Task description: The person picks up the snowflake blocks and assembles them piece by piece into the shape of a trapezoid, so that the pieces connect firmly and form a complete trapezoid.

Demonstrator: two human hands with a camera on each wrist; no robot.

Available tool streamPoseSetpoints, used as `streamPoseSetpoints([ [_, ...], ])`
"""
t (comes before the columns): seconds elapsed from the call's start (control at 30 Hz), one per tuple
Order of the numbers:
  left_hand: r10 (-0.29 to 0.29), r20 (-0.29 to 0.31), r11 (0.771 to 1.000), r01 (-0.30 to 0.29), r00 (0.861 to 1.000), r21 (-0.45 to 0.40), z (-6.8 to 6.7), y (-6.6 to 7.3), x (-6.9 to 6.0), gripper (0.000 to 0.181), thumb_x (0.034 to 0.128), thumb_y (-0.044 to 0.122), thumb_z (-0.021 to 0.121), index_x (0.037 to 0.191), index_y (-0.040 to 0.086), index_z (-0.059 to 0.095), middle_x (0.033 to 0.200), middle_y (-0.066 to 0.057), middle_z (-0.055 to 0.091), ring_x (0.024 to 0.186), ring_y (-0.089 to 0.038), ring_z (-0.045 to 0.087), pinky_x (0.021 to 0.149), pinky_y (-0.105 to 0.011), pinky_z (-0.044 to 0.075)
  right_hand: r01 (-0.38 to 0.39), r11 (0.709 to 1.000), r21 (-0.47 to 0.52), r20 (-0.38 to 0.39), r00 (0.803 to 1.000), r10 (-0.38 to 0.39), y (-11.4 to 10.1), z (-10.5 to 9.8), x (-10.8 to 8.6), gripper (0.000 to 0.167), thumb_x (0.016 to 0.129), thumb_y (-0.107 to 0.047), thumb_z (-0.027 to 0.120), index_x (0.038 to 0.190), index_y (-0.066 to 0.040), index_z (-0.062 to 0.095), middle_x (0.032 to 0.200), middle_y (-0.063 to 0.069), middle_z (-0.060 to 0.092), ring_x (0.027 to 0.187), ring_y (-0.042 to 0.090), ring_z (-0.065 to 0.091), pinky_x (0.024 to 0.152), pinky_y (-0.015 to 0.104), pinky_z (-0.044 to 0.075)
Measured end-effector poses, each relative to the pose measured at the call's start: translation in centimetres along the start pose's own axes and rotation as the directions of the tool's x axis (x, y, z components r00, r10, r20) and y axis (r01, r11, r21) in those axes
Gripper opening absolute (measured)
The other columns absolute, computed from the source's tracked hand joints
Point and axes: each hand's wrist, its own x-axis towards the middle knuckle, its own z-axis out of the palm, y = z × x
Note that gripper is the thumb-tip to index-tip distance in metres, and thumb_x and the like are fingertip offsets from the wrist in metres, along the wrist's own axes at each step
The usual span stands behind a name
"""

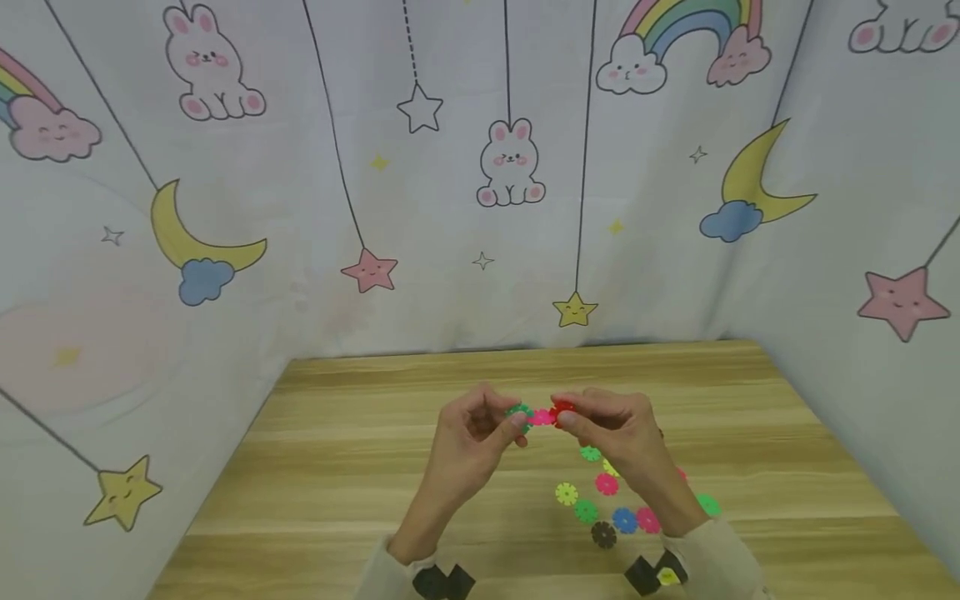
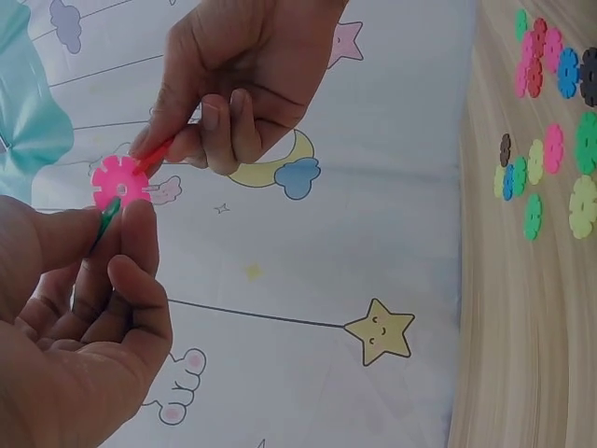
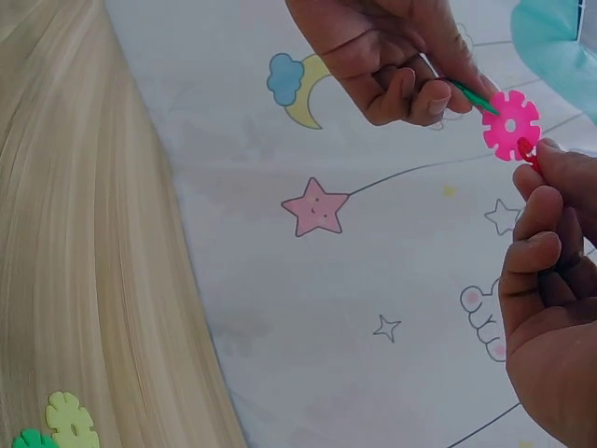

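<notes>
Between the two hands, above the table, a pink notched snowflake disc [image 1: 542, 417] joins a green disc [image 1: 528, 410] on its left and a red disc [image 1: 561, 408] on its right. The left hand [image 1: 472, 429] pinches the green disc between thumb and fingers. Thumb and fingers of the right hand [image 1: 622, 429] grip the red one. In the left wrist view the pink disc [image 2: 121, 177] faces the camera, while the green disc [image 2: 107, 221] and red disc [image 2: 154, 157] appear nearly edge-on, slotted into its rim. Fingertips cover parts of both outer discs.
Several loose discs lie on the wooden table [image 1: 337, 467] below and around the right forearm, among them a blue disc [image 1: 624, 521], a dark brown disc [image 1: 603, 535] and a yellow disc [image 1: 566, 493]. A printed curtain [image 1: 450, 308] hangs behind the table's far edge.
</notes>
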Motion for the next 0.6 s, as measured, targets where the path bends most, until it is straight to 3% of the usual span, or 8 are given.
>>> streamPoseSetpoints([
  [0.13, 0.000, 0.018, 1.000, 0.000, 1.000, -0.012, 0.0, 0.1, 0.0, 0.011, 0.1003, 0.000, 0.072, 0.110, -0.004, 0.068, 0.088, -0.028, 0.071, 0.072, -0.021, 0.076, 0.069, -0.031, 0.065, 0.058, 0.996, 0.066, 0.034, 0.998, -0.061, 0.5, 0.1, 0.0, 0.027, 0.099, 0.008, 0.068, 0.125, 0.015, 0.070, 0.074, 0.001, 0.053, 0.062, 0.017, 0.047, 0.048, 0.033, 0.038],
  [0.23, -0.009, 0.030, 1.000, 0.009, 1.000, -0.003, -0.3, 0.1, 0.0, 0.010, 0.1008, 0.001, 0.072, 0.109, -0.004, 0.069, 0.090, -0.028, 0.072, 0.073, -0.016, 0.076, 0.070, -0.031, 0.065, 0.058, 0.996, 0.072, 0.034, 0.998, -0.060, 0.7, 0.3, 0.0, 0.027, 0.100, 0.007, 0.068, 0.127, 0.013, 0.071, 0.075, 0.000, 0.054, 0.062, 0.015, 0.048, 0.049, 0.032, 0.039],
  [0.4, -0.023, 0.044, 0.997, 0.020, 0.999, 0.074, -1.1, 0.2, 0.2, 0.007, 0.1002, 0.005, 0.074, 0.105, 0.001, 0.071, 0.093, -0.022, 0.076, 0.075, -0.008, 0.074, 0.069, -0.027, 0.062, 0.037, 0.999, -0.022, 0.026, 0.999, -0.036, 0.6, 0.4, -0.1, 0.033, 0.100, 0.004, 0.070, 0.133, 0.010, 0.069, 0.077, -0.004, 0.059, 0.063, 0.010, 0.052, 0.051, 0.028, 0.043],
  [0.6, -0.044, 0.031, 0.984, 0.038, 0.999, 0.173, -1.8, 0.7, 0.1, 0.007, 0.1000, 0.010, 0.076, 0.106, 0.009, 0.077, 0.100, -0.012, 0.078, 0.081, -0.006, 0.069, 0.072, -0.026, 0.060, 0.052, 0.990, -0.129, 0.077, 0.996, -0.042, 0.2, 0.4, 0.2, 0.058, 0.097, 0.002, 0.074, 0.152, 0.001, 0.057, 0.074, 0.003, 0.059, 0.060, 0.010, 0.053, 0.055, 0.027, 0.050],
])
